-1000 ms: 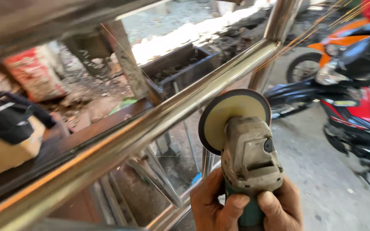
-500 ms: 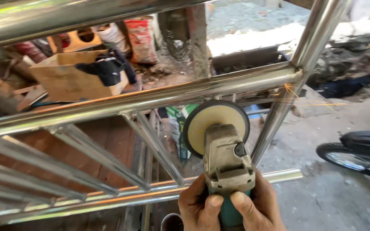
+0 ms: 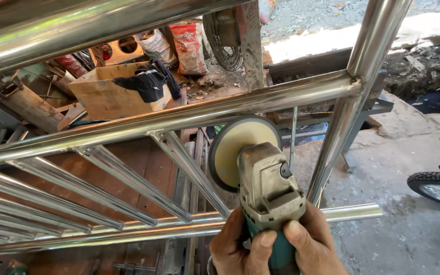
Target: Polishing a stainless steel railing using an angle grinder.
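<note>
Both my hands hold a worn grey-and-teal angle grinder (image 3: 270, 191) at the bottom centre. My left hand (image 3: 236, 247) wraps the left side of its body and my right hand (image 3: 315, 245) the right side. Its round pale-yellow polishing disc (image 3: 238, 147) faces left, its top edge right at the underside of a shiny horizontal steel rail (image 3: 179, 118); I cannot tell if they touch. That rail belongs to a stainless steel frame with slanted bars (image 3: 128, 186) and a vertical post (image 3: 362, 76) on the right.
Behind the frame stand a cardboard box (image 3: 103, 99) with a black cloth (image 3: 148, 84) over it, some filled sacks (image 3: 189, 46) and a round wire fan guard (image 3: 224, 38). A motorcycle tyre (image 3: 436, 186) rests on the concrete floor at the right.
My view has swung left and down along the frame, so the motorcycles slid off to the right. The grinder stays in both hands, its disc still just under the horizontal rail.
</note>
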